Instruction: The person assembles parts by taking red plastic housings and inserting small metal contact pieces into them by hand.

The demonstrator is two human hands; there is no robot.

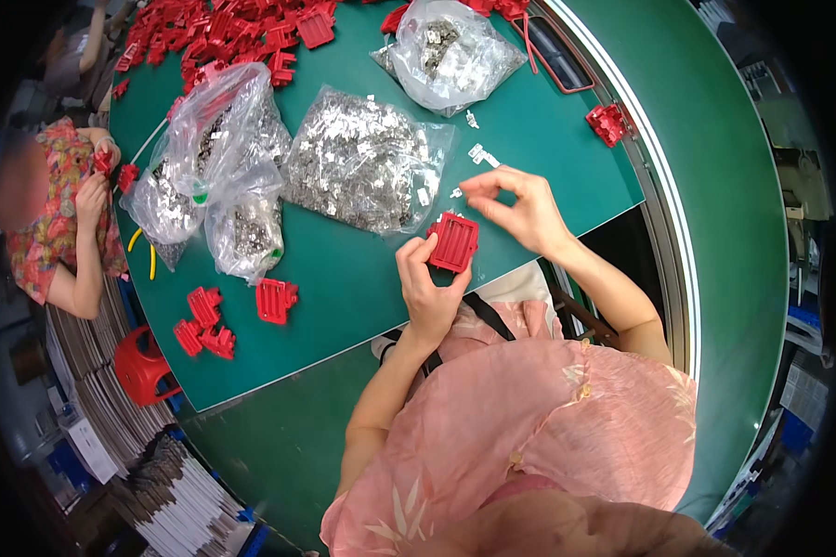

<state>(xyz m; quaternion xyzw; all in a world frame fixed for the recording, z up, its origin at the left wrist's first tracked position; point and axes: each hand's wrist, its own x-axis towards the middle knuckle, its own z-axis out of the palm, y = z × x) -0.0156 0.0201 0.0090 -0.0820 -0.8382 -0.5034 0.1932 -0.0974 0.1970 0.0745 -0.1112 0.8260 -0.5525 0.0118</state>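
Note:
My left hand (429,295) grips a red plastic housing (455,243) with long slots, near the table's front edge. Small silvery bits show along the housing's far edge. Just beyond it, my right hand (522,209) is closed in a pinch, thumb and index finger meeting at a small metal piece (456,193). A few loose metal pieces (479,154) lie on the green table beyond that hand. To the left of my hands lies a clear bag (362,162) full of such metal pieces.
More clear bags (237,158) of metal parts sit on the table (344,288). Red housings are heaped (223,42) at the far left, with several (204,320) nearer. A dark phone (559,54) lies far right. At the left, another person (70,200) handles a red part.

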